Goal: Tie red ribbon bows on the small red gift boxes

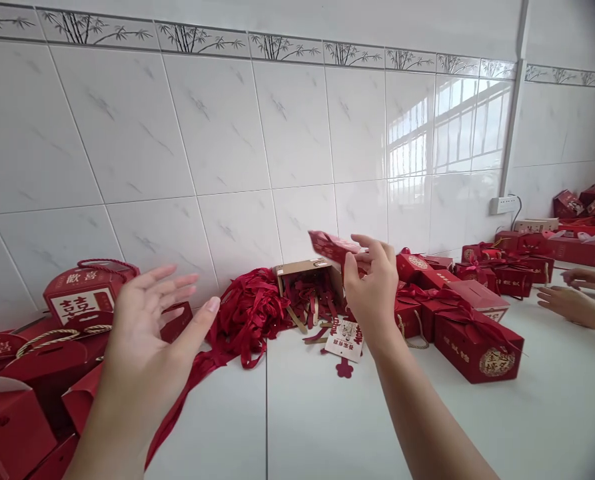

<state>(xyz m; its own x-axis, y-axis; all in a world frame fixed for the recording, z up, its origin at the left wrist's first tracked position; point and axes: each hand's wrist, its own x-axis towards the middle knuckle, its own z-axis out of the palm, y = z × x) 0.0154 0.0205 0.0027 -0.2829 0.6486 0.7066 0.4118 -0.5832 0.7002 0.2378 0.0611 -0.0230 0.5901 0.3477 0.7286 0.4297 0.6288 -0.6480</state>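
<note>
My left hand (150, 333) is raised over the left side of the table, its fingers spread and nothing in it. Between the thumb and fingers of my right hand (374, 287) is a small red printed packet (331, 247) with a paler pink top, held tilted above an open cardboard box (304, 269). That box lies on its side, with red tags and pale strips spilling out. A white printed card (344, 339) lies below my right hand. Left of the box is a tangled heap of red ribbon (250, 303), one length of it trailing toward me.
Red gift boxes (80, 293) with rope handles crowd the left. More ribbon-tied red boxes (480, 347) stand to the right. Another person's hands (574, 303) rest over the table at the far right. A tiled wall (217, 147) runs along the back, with a power strip (506, 205).
</note>
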